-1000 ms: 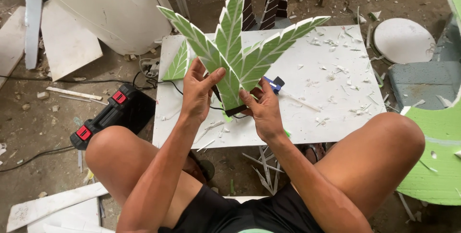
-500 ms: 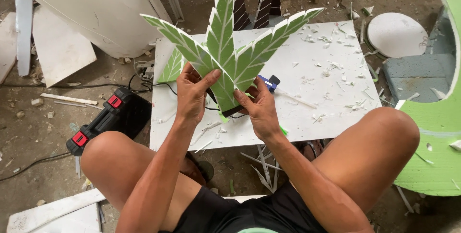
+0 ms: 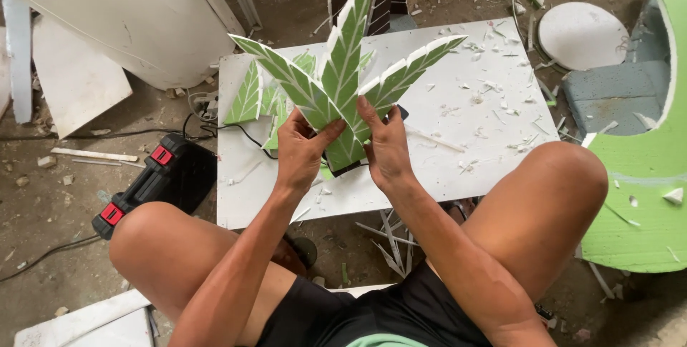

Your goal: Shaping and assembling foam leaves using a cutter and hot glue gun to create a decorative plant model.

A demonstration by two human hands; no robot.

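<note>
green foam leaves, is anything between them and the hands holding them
Nothing visible. The left hand and right hand both grip the green foam leaves directly at the base, fingers on the painted surface, held up above the white board.

Soft, even daylight is filling the whole shot, so nothing is looking dim and the shadows are staying faint, just a soft dark patch sitting under the white bench (image 3: 458, 175) and between the knees. The bench top is reading bright but isn't blowing out. Focus is holding sharp on the hands and the floor (image 3: 50, 247), with the wide lens bending things slightly at the edges.
</note>
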